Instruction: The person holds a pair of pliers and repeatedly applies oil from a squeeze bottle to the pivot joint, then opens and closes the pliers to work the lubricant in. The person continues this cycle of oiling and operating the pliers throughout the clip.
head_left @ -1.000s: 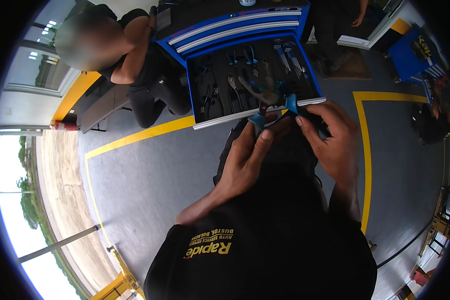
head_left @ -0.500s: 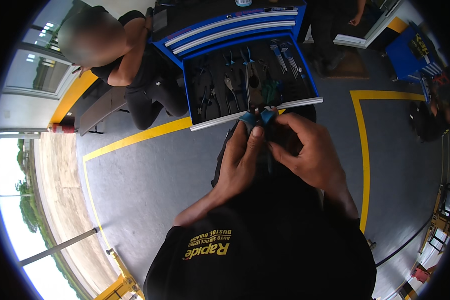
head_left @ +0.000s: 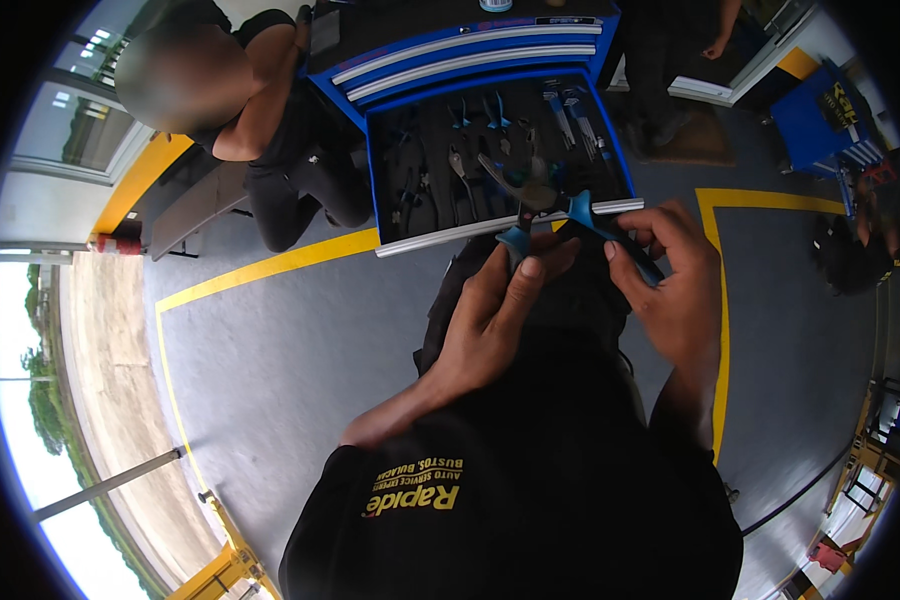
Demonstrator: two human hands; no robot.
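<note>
Pliers (head_left: 538,198), blue-handled: being held in front of the torso, appearing over the drawer's front edge, handles spread wide. Clasping one handle with the left hand (head_left: 485,315), thumb uppermost; pinching the other with thumb and fingers of the right hand (head_left: 678,275) (neither grip looking loose). For good working: best to be parting handles evenly, steadying with the left, minding skin near the pivot. Moving outward, reaching the open drawer (head_left: 400,246), dark-lined, bearing other pliers (head_left: 460,170) and slim metal tools; beyond, meeting a blue cabinet (head_left: 470,65). Underfoot, finding grey floor (head_left: 270,360) with yellow lines (head_left: 310,262). Leftward, noting a dark-clad person (head_left: 315,190) beside a bench (head_left: 200,208); far right, seeing another blue cart (head_left: 810,125).
</note>
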